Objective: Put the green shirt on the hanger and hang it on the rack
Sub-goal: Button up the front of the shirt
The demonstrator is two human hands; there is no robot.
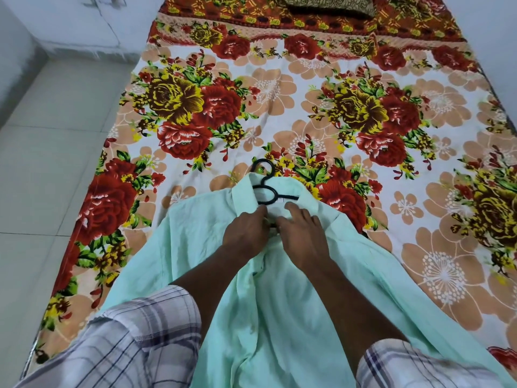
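At the very bottom of the frame are two checked sleeves, the left sleeve (134,337) at the lower left and the right sleeve (405,368) at the lower right. A bare arm comes out of each one and goes up toward the middle. Between and under the arms lies the green shirt (265,317). It is light green and spread out on the bed (363,88), with its bottom part near the person and its top part pointing away. The cloth has soft folds and hangs down over the near edge. The two hands meet in the middle of the frame, just under the collar (243,191). The left hand (246,228) has bent fingers that pinch the front of the shirt. The right hand (300,233) is just beside it, almost touching it, and its fingers curl down and hold the cloth too. Just past the hands is the black hanger (270,193). It sits inside the top of the shirt, and its hook sticks out of the collar and lies on the sheet. The bed has a sheet with big red and yellow flowers on white. On the left side of the frame is a floor (56,163) of pale tiles. Far away, at the top middle, a dark pillow (330,5) with a gold pattern lies on the bed.
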